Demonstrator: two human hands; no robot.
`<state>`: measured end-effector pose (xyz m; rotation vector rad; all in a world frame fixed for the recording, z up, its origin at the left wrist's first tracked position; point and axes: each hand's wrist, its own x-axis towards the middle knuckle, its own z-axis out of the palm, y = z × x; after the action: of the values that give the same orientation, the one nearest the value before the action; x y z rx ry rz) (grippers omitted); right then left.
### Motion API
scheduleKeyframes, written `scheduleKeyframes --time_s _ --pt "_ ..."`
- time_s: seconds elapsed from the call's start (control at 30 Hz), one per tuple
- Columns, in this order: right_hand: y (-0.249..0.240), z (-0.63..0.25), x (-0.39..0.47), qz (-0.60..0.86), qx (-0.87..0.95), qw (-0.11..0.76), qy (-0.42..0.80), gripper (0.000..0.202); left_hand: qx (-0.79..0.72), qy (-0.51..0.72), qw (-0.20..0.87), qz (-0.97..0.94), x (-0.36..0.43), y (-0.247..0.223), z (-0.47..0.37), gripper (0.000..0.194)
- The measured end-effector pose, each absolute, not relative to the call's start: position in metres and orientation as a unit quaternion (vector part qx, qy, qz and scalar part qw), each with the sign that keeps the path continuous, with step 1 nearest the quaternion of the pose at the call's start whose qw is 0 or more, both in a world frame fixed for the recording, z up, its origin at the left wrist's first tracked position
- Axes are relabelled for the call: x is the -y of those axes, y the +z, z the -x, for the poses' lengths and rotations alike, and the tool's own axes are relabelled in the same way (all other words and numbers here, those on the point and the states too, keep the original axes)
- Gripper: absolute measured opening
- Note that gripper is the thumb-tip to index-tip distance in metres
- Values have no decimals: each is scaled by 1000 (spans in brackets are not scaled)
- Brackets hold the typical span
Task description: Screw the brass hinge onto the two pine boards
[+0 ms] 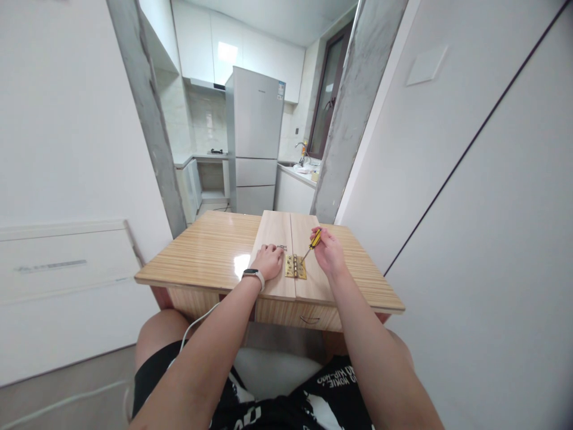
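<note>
Two pale wooden boards lie side by side, the left board (275, 230) and the right board (313, 288), with a narrow seam between them. A brass hinge (290, 267) spans the seam near the front. My right hand (330, 252) grips a yellow and black screwdriver (316, 239), tilted so its tip meets the hinge's right leaf. Flat on the left board rests my left hand (267, 261), its fingers stretched out just left of the hinge. A few small screws (282, 246) lie by its fingertips. Whether the tip sits in a screw head is too small to tell.
The boards lie on a wood-grain table (210, 248) with a drawer handle (310, 320) at its front. A white cable (197, 322) hangs by my left knee. Beyond the table stand a refrigerator (255, 125) and a sink counter. A white panel (67, 286) leans at the left.
</note>
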<state>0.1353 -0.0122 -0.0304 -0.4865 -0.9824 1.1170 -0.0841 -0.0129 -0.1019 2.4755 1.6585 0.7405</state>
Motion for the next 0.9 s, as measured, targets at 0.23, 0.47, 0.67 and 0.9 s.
scheduleKeyframes --time_s 0.23,0.47,0.67,0.9 --pt "-28 -129 14 217 423 719 506 32 -541 234 26 -807 13 -102 83 38" --pt "-29 -127 12 225 406 738 489 34 -547 221 31 -807 15 -99 84 38" --pt "-28 -124 15 226 418 736 482 36 -548 222 31 -806 16 -97 84 39" --pt "-28 -120 22 263 465 713 454 42 -548 242 48 -799 12 -99 83 42"
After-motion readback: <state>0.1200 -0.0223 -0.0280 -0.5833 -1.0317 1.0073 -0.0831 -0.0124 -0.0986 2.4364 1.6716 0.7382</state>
